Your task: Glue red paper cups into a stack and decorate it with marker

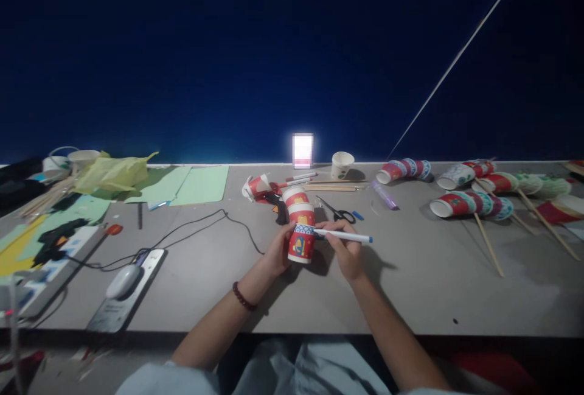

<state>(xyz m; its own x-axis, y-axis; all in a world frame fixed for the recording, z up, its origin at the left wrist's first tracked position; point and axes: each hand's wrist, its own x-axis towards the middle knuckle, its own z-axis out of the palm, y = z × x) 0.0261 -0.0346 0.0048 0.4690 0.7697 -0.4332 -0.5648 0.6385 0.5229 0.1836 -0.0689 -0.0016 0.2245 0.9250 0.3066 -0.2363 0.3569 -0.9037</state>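
Observation:
My left hand [276,252] is wrapped round the side of a chain of red paper cups [301,249], joined end to end and tilted over the table. A band of blue wave pattern runs across the chain, and yellow figures decorate the red parts. In my right hand [345,252] is a white marker pen [349,236] with a blue end. Its tip meets the blue-patterned band, or lies very close to it. Beyond my right hand lie black-handled scissors [343,216] and a small blue cap [358,215].
Several decorated cup chains [472,205] on sticks lie at the right. A white paper cup [342,165] stands at the back near a lit screen [303,151]. On the left are green paper sheets [201,185], a power strip [64,270], cables and a mouse [124,281].

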